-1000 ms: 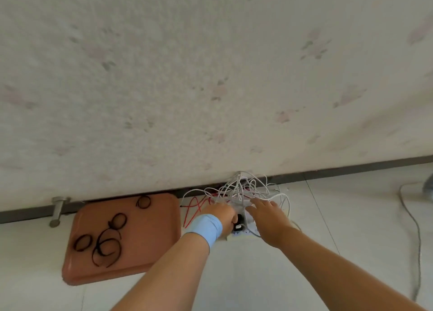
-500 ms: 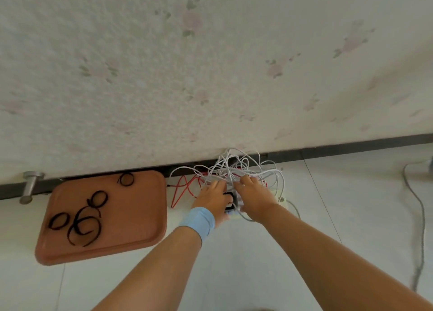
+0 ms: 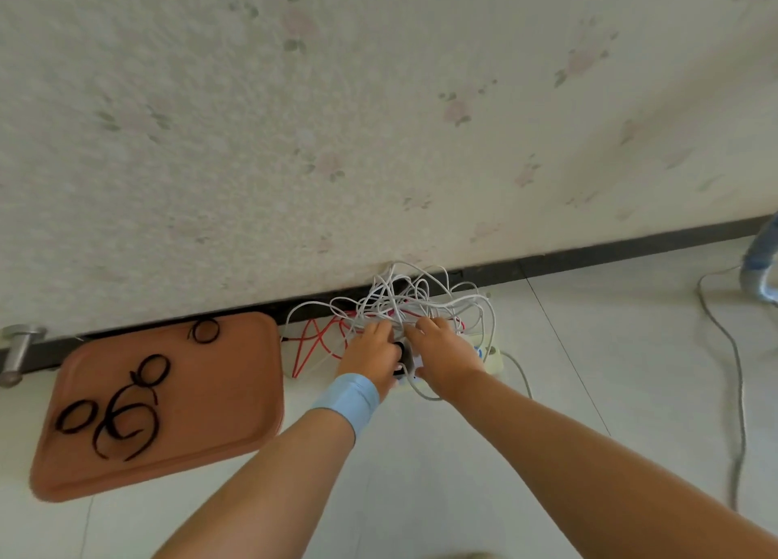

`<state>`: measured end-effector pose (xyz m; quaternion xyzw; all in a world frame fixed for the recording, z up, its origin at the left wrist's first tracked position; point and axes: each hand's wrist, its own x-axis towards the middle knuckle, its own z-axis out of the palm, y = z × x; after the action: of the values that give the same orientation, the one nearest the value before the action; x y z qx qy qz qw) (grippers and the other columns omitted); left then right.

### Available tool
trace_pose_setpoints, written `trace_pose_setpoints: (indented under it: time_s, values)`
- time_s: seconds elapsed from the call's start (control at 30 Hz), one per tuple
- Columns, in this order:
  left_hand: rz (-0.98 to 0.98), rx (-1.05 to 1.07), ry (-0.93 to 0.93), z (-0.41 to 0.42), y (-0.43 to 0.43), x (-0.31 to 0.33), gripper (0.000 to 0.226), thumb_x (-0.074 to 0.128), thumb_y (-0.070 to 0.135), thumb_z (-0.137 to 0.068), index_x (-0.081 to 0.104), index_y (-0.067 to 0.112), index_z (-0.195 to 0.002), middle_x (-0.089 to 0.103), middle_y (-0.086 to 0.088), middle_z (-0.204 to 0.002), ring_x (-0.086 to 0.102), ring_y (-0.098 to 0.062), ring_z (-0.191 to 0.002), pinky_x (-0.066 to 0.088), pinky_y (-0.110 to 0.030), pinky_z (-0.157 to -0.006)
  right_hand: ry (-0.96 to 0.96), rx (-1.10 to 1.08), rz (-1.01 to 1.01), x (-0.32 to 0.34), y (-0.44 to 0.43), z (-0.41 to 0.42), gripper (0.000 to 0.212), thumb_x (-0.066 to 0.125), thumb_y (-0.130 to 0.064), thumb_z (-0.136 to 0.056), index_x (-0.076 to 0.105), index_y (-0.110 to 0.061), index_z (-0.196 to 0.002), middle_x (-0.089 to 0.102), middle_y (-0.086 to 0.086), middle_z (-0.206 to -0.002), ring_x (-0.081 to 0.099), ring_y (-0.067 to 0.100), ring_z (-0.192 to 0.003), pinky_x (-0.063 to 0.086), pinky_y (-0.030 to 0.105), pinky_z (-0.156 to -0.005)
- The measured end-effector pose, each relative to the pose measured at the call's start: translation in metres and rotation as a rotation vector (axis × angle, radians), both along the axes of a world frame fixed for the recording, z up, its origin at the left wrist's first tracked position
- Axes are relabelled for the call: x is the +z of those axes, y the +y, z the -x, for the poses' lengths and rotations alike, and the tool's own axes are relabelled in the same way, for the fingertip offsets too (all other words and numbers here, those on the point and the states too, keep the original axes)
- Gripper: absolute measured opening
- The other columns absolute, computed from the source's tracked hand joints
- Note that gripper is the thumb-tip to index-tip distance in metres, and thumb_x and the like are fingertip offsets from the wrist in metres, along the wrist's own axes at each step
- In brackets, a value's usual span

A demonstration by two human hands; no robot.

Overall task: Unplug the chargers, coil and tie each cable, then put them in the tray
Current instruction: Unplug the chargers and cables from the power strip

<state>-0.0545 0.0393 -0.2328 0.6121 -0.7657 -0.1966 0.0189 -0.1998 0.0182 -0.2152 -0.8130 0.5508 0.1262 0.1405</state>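
Black charger [image 3: 406, 354] sits on the power strip [image 3: 493, 358] at the foot of the wall, under a tangle of white cables [image 3: 421, 301] — not unplugged, as far as I can judge. Tray [image 3: 252, 411] just left of it holds only black ties [image 3: 126, 423]. Against 1 s ago: right hand [image 3: 448, 350] has closed in beside left hand [image 3: 369, 354]; the 2 now meet over the charger. Left thumb and fingers curl round it; right fingers reach into the cables — grasp not discernible. Unplugging looks about to start.
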Motion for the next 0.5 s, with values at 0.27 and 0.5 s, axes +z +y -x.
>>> trace_pose_setpoints:
  time_s: [0.27, 0.5]
  values:
    - [0.243, -0.155, -0.109, 0.012, 0.007, -0.018, 0.046, 0.093, 0.005, -0.041, 0.072, 0.005, -0.082, 0.065, -0.007, -0.08, 0.065, -0.022, -0.072, 0.054, -0.029, -0.057, -0.008, -0.016, -0.004, -0.004, -0.005, 0.003, 0.059, 0.077, -0.024, -0.087, 0.048, -0.021, -0.139, 0.049, 0.001, -0.136, 0.048, 0.028, -0.127, 0.053, 0.042, -0.096]
    - [0.112, -0.206, -0.093, 0.001, -0.002, -0.004, 0.031, 0.057, 0.012, -0.095, 0.05, 0.008, -0.125, 0.056, -0.011, -0.125, 0.051, -0.026, -0.117, 0.044, -0.033, -0.089, -0.015, -0.02, 0.026, -0.01, -0.001, 0.005, 0.067, 0.076, -0.025, -0.087, 0.043, -0.023, -0.145, 0.048, 0.001, -0.138, 0.053, 0.027, -0.122, 0.054, 0.041, -0.095]
